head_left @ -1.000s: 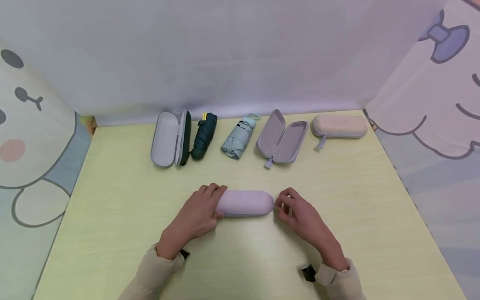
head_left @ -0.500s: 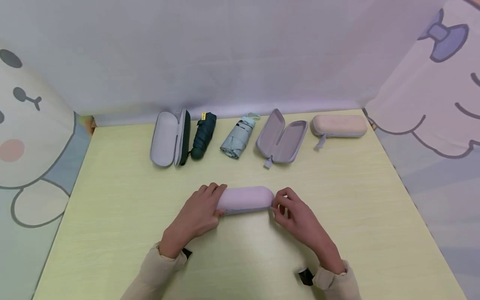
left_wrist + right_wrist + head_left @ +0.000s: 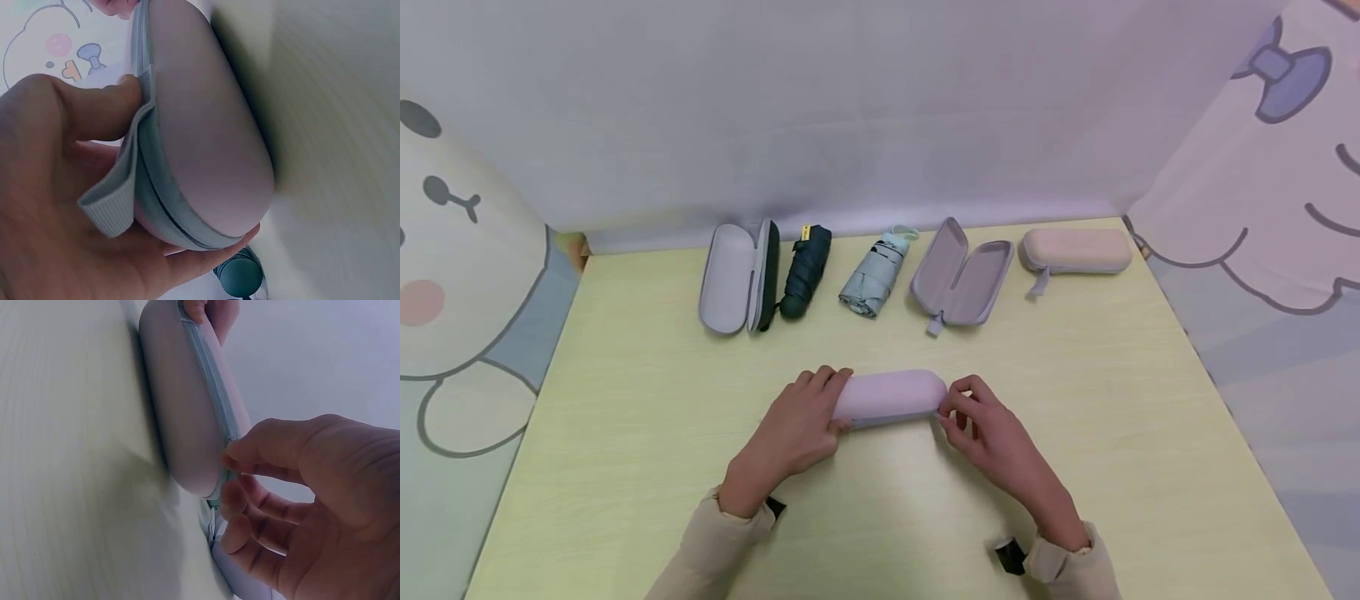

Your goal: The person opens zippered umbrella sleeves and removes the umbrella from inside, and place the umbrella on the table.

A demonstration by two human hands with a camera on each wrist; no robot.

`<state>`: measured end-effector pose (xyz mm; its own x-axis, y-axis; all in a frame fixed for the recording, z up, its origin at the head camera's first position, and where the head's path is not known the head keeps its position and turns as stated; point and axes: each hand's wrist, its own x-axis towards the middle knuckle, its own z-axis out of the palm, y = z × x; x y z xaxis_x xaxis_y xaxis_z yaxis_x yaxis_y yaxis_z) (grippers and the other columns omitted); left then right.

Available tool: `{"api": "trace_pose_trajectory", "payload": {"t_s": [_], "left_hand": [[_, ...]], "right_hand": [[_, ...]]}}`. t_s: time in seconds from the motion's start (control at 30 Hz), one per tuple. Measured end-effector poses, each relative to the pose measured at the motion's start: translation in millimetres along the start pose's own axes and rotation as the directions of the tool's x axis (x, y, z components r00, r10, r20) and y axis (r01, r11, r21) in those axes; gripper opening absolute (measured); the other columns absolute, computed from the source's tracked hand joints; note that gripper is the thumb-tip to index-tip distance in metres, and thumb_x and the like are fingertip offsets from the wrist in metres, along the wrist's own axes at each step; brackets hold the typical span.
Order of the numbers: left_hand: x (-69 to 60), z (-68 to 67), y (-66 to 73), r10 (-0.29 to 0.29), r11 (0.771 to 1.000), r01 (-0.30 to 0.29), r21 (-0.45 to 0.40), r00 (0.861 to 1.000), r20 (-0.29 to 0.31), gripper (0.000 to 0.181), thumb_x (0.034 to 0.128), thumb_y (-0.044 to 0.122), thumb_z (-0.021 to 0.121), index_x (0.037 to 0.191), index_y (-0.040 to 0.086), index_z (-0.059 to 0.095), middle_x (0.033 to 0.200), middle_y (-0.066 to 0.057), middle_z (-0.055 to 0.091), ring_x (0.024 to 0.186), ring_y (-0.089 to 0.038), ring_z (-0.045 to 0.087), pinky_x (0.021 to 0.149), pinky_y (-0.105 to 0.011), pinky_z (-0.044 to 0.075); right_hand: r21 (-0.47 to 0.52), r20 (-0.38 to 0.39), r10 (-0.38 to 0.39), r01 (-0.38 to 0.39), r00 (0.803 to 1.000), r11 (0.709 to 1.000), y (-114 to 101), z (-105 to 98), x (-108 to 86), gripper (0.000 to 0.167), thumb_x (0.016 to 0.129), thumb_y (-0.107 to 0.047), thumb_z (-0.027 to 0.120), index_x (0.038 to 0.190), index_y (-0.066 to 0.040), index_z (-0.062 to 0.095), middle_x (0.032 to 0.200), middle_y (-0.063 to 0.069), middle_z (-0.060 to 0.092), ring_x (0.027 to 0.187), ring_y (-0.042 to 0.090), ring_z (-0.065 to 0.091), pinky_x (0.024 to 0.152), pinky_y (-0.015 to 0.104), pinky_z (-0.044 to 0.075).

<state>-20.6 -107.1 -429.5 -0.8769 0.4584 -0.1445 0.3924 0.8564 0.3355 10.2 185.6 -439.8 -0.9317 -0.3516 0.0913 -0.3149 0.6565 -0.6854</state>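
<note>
A pink-lilac zippered case [image 3: 891, 395] lies closed on the table, its long side across the head view. My left hand [image 3: 793, 429] grips its left end, fingers over the top and thumb on the near side; in the left wrist view the thumb presses beside the grey zipper band, where a fabric loop [image 3: 112, 206] hangs. At the right end of the case my right hand [image 3: 1000, 442] pinches with thumb and forefinger at the zipper band, as the right wrist view shows; the zipper pull itself is hidden by the fingertips [image 3: 232, 453].
Along the back stand an open case with a dark shell [image 3: 727, 279], a dark folded umbrella [image 3: 806, 271], a light blue folded umbrella [image 3: 876, 275], an open lilac case [image 3: 977, 283] and a closed peach case [image 3: 1077, 252]. Curtains surround the table [image 3: 647, 400].
The right end of the case has shifted slightly away from the body and tilted. My right hand has moved a little left, against that end. My left hand keeps its grip.
</note>
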Motion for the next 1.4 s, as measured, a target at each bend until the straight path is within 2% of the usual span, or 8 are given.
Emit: {"api": "trace_pose_trajectory", "payload": {"t_s": [0.3,0.5,0.87,1.4], "left_hand": [[1.1,-1.2,-0.2,-0.010,1.000,0.010,-0.009,1.000,0.004,0.058,0.0971,0.024,0.068,0.149,0.007,0.049,0.138,-0.014,0.060,0.121,-0.037,0.058,0.100,-0.052,0.052],[1.3,-3.0,0.4,-0.009,1.000,0.009,-0.013,1.000,0.011,0.058,0.0975,0.025,0.068,0.149,0.006,0.048,0.138,-0.014,0.059,0.121,-0.038,0.058,0.099,-0.053,0.052],[1.7,-3.1,0.7,-0.015,1.000,0.016,-0.025,1.000,0.024,0.058,0.0976,0.024,0.068,0.149,0.006,0.048,0.139,-0.015,0.059,0.121,-0.038,0.057,0.099,-0.053,0.052],[0.9,-1.6,2.3,-0.016,1.000,0.017,-0.024,1.000,0.020,0.059,0.0973,0.025,0.068,0.149,0.006,0.049,0.138,-0.014,0.060,0.121,-0.037,0.058,0.100,-0.053,0.052]], "right_hand": [[-0.017,-0.028,0.012,-0.013,1.000,1.000,-3,4,0.5,0.015,0.095,-0.008,0.074,0.095,-0.021,0.067,0.116,-0.005,0.054,0.075,0.000,0.051,0.057,0.019,0.044],[-0.044,-0.045,0.027,-0.029,0.999,0.999,-7,7,2.4,0.014,0.093,-0.008,0.077,0.093,-0.020,0.070,0.118,-0.003,0.054,0.077,0.005,0.056,0.055,0.019,0.043],[-0.104,-0.084,-0.017,0.008,0.996,0.995,-10,12,2.4,0.015,0.089,-0.006,0.080,0.092,-0.019,0.072,0.116,-0.002,0.054,0.079,0.011,0.063,0.055,0.018,0.042],[-0.151,-0.104,-0.029,0.013,0.994,0.989,-16,15,2.9,0.012,0.089,-0.006,0.081,0.092,-0.016,0.075,0.115,-0.001,0.053,0.079,0.013,0.064,0.055,0.018,0.041]]}}
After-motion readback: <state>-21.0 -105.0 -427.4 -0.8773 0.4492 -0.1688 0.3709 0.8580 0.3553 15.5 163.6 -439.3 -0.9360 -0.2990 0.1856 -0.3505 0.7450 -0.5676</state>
